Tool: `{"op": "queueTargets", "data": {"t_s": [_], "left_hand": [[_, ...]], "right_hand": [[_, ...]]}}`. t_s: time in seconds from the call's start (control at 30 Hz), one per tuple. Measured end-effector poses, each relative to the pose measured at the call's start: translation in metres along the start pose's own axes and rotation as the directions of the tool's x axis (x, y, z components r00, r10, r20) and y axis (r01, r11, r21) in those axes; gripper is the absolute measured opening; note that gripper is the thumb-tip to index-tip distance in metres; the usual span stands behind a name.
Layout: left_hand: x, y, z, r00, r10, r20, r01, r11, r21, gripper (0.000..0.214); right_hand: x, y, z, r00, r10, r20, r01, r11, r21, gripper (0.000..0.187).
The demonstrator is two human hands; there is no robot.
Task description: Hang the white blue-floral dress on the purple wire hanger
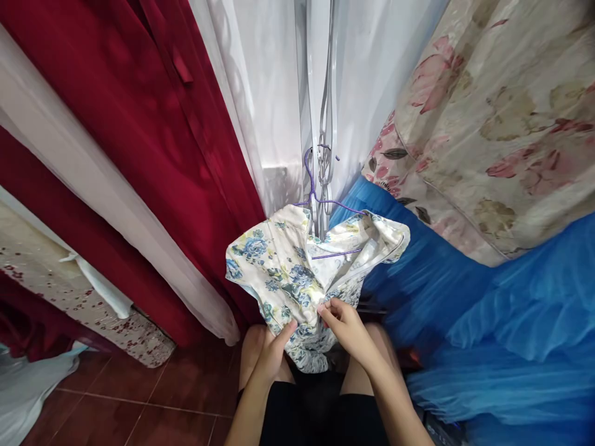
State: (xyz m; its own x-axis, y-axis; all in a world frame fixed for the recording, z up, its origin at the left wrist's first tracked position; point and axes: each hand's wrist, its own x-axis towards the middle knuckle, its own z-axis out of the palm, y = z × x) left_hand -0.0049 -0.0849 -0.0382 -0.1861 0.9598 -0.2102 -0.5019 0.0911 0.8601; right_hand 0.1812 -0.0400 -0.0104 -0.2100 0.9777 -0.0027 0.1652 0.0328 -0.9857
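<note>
A cream sleeveless blouse with blue and yellow flowers [283,279] hangs in front of me on a thin purple wire hanger [313,186]. Its neckline gapes open toward the right shoulder, where the hanger's lower bar shows. With thumb and fingers, my right hand [344,325] pinches the front of the blouse at the bottom of the V-neck; any small fastening there is hidden. Lower on the left side, my left hand [274,352] grips the blouse, thumb on the front and fingers hidden behind the cloth. The blouse's hem bunches between my knees.
Glossy white straps [310,74] hang down around the hanger's hook. Dark red drapes [153,155] and pale cloth fill the left. To the right hang a floral cloth [502,124] and blue ruffled fabric [502,322]. Reddish floor tiles [171,396] lie below.
</note>
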Motion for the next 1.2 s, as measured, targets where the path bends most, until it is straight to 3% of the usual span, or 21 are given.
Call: {"op": "queueTargets", "data": {"t_s": [0.07,0.13,0.17,0.23,0.27,0.3,0.33,0.4,0.43,0.5,0.57,0.67,0.83,0.93,1.0,1.1,1.17,1.2], "left_hand": [[0.003,-0.002,0.005,0.999,0.032,-0.025,-0.031,0.999,0.041,0.065],[0.007,-0.008,0.007,0.968,0.183,-0.173,-0.163,0.979,0.120,0.061],[0.009,-0.013,0.007,0.909,0.322,-0.264,-0.271,0.939,0.213,0.061],[0.010,-0.025,0.010,0.719,0.623,-0.307,-0.461,0.759,0.460,0.058],[0.009,-0.032,0.014,0.652,0.722,-0.231,-0.520,0.648,0.557,0.055],[0.007,-0.038,0.020,0.637,0.762,-0.116,-0.558,0.559,0.614,0.051],[0.005,-0.044,0.027,0.664,0.747,0.007,-0.582,0.512,0.632,0.046],[0.002,-0.052,0.043,0.757,0.629,0.177,-0.582,0.526,0.621,0.034],[0.001,-0.055,0.050,0.793,0.572,0.211,-0.562,0.553,0.615,0.028],[0.004,-0.056,0.060,0.820,0.527,0.222,-0.538,0.580,0.612,0.013],[0.009,-0.054,0.061,0.807,0.537,0.245,-0.559,0.561,0.610,0.003],[0.017,-0.050,0.053,0.777,0.544,0.315,-0.606,0.514,0.607,0.011],[0.016,-0.048,0.040,0.802,0.456,0.387,-0.592,0.515,0.620,0.012],[0.014,-0.046,0.037,0.791,0.382,0.479,-0.612,0.492,0.619,0.013],[0.015,-0.039,0.038,0.780,0.345,0.522,-0.625,0.479,0.616,0.014],[0.024,-0.008,0.047,0.749,0.394,0.533,-0.662,0.461,0.590,0.008],[0.034,0.029,0.062,0.686,0.527,0.501,-0.723,0.419,0.549,0.011],[0.040,0.050,0.073,0.630,0.612,0.479,-0.764,0.377,0.523,0.016]], "right_hand": [[0.001,-0.001,0.002,0.999,-0.003,-0.040,0.004,1.000,0.025,0.041],[-0.004,-0.002,-0.002,0.996,0.013,-0.084,-0.007,0.997,0.075,0.040],[-0.008,-0.002,-0.004,0.995,0.033,-0.098,-0.024,0.995,0.094,0.040],[-0.016,-0.005,-0.009,0.990,0.083,-0.111,-0.071,0.991,0.114,0.040],[-0.019,-0.006,-0.010,0.989,0.106,-0.108,-0.093,0.988,0.120,0.039],[-0.021,-0.008,-0.009,0.988,0.120,-0.100,-0.107,0.986,0.130,0.037],[-0.023,-0.010,-0.008,0.988,0.124,-0.090,-0.110,0.983,0.147,0.035],[-0.024,-0.014,-0.004,0.991,0.113,-0.069,-0.098,0.977,0.191,0.033],[-0.023,-0.016,-0.002,0.993,0.106,-0.056,-0.092,0.974,0.209,0.032],[-0.021,-0.020,0.000,0.994,0.103,-0.033,-0.093,0.970,0.223,0.031],[-0.016,-0.025,-0.002,0.993,0.118,-0.026,-0.108,0.964,0.242,0.027],[0.004,-0.044,-0.010,0.992,0.110,-0.066,-0.087,0.955,0.284,0.024],[0.060,-0.115,-0.025,0.983,-0.097,-0.158,0.136,0.956,0.258,0.039],[0.081,-0.154,-0.027,0.963,-0.187,-0.194,0.234,0.938,0.257,0.031],[0.085,-0.165,-0.026,0.954,-0.216,-0.206,0.264,0.933,0.246,0.025],[0.078,-0.160,-0.024,0.956,-0.205,-0.212,0.256,0.934,0.250,0.019],[0.071,-0.152,-0.023,0.954,-0.195,-0.226,0.249,0.938,0.243,0.018],[0.068,-0.149,-0.024,0.953,-0.197,-0.228,0.249,0.941,0.231,0.019]]}}
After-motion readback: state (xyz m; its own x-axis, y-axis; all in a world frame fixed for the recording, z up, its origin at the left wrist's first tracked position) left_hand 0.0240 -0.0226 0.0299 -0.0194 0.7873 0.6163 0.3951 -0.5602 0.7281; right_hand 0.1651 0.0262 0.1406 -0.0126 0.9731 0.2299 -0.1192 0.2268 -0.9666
